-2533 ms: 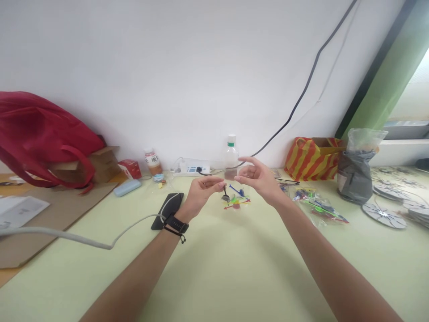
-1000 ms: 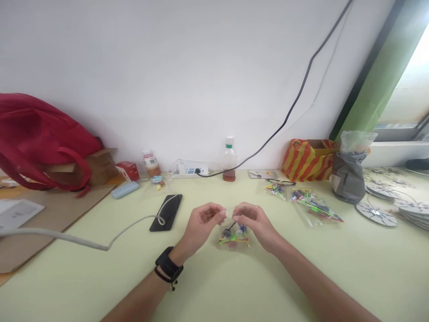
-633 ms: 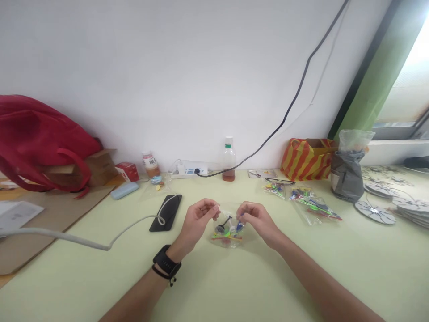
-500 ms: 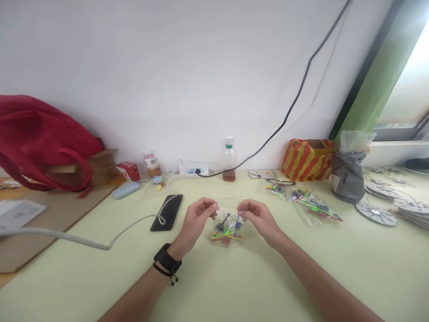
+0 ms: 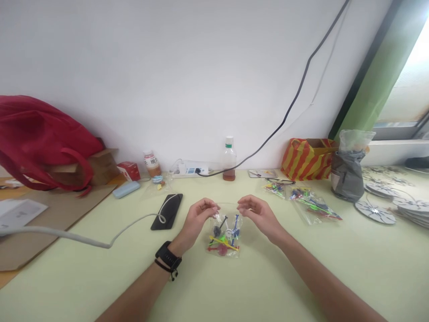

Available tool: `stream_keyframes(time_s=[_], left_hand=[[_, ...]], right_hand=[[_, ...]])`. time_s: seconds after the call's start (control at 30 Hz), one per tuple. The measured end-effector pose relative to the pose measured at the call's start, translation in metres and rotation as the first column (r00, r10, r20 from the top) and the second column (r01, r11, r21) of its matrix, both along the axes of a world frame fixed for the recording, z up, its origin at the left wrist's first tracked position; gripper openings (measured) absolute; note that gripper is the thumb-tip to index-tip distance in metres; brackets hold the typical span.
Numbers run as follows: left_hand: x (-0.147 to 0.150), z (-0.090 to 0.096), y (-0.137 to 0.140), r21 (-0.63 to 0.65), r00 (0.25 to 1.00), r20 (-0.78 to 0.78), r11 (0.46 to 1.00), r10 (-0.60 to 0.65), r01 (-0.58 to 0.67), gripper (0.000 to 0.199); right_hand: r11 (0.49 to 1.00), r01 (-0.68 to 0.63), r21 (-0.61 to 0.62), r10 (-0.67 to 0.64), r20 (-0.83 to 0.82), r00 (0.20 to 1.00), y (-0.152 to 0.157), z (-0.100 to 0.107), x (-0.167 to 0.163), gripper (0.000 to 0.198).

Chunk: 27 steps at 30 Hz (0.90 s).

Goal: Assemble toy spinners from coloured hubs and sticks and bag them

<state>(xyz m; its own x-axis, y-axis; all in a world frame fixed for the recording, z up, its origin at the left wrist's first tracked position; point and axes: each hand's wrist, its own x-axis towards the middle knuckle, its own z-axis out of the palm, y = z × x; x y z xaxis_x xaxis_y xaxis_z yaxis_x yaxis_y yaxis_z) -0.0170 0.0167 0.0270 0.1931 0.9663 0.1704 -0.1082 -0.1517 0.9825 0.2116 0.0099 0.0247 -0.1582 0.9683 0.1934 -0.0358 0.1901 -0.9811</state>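
The bag (image 5: 223,239) of coloured parts lies between my hands, at about 4 o'clock from my left hand (image 5: 202,215) and 8 from my right hand (image 5: 257,214); the fingers of both curl loosely at its upper corners, and I cannot tell whether they pinch the plastic; its long axis runs 12 to 6, top edge toward 12; inside, the blue rod (image 5: 237,221) points near 12, the dark rod (image 5: 222,222) to 1.
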Motion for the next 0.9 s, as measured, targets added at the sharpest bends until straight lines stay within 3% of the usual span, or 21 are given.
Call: stream_keyframes(time_s=[0.17,0.4,0.7,0.9], left_hand=[[-0.006,0.003,0.003,0.024,1.0,-0.017,1.0,0.016,-0.016,0.028],[-0.008,0.006,0.002,0.018,0.997,0.074,1.0,-0.009,0.008,0.017],[-0.005,0.004,0.001,0.119,0.993,-0.089,0.991,0.08,-0.069,0.039],[-0.012,0.012,0.004,0.156,0.979,-0.188,0.986,0.084,-0.055,0.026]], right_hand=[[1.0,0.002,0.031,-0.001,-0.044,0.999,-0.002,0.004,0.002,0.03],[1.0,-0.008,-0.022,0.004,-0.168,0.986,-0.001,0.0,0.003,0.02],[0.994,0.071,0.086,-0.066,-0.055,0.996,-0.004,0.003,-0.003,0.038],[0.998,0.061,0.011,-0.061,-0.04,0.997,-0.003,0.004,-0.002,0.031]])
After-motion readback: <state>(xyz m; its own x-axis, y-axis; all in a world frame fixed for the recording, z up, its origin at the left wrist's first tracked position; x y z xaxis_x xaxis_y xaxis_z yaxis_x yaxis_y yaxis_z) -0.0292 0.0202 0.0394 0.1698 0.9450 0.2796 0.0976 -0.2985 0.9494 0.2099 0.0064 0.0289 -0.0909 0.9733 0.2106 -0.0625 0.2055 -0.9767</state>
